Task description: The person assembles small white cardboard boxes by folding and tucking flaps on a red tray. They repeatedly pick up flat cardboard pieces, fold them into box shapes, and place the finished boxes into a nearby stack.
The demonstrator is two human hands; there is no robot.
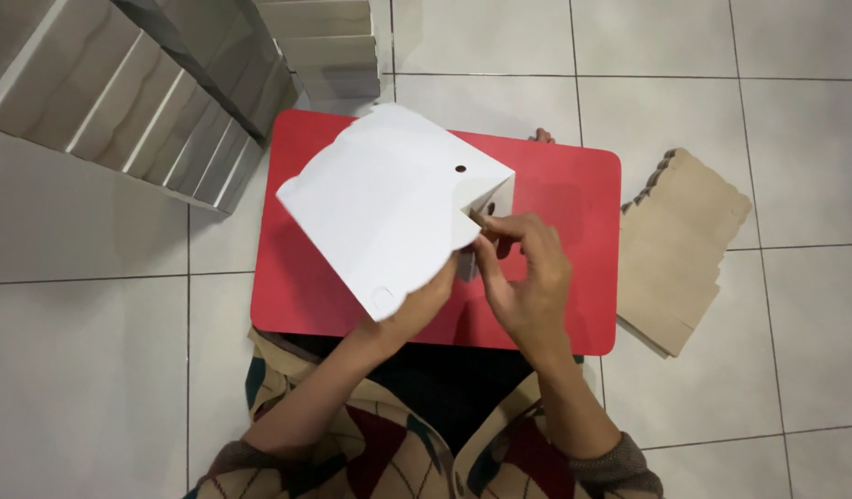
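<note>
A white die-cut cardboard box blank, partly folded, is held above the middle of the red tray table; it looks light, stiff yet easily creased, best gripped at its edges. The left hand, mostly hidden beneath, supports its near edge, while the right hand pinches a flap at the notch. A stack of brown flat blanks lies on the floor beside the table's right edge.

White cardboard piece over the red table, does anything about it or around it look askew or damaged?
Nothing looks damaged. The white cardboard piece is held tilted over the red table by both hands, left hand and right hand. The brown cardboard stack lies slightly fanned on the floor.
</note>
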